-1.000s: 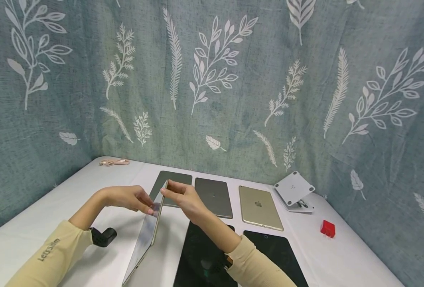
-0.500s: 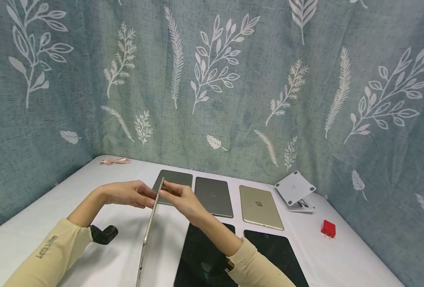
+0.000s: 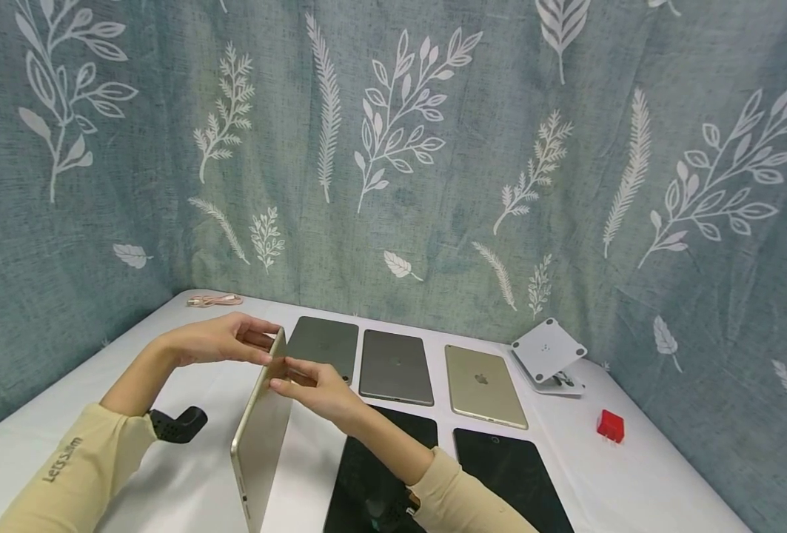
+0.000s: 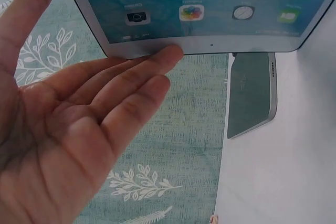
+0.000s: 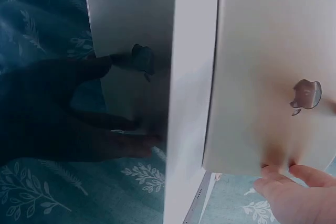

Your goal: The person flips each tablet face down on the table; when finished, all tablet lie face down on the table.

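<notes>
Tipping leftward since before, gold tablet (image 3: 260, 437) shows its back.

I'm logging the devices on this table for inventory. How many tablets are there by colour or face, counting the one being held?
Gold tablets: 2, the held tablet and one lying flat
Grey tablets: 2
Black screen-up tablets: 2
Total: 6

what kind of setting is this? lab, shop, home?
Probably a staged recording bench, not a home. A white table is enclosed by a leaf-print curtain, with tablets laid in neat rows and a gold tablet held upright between both hands.
</notes>
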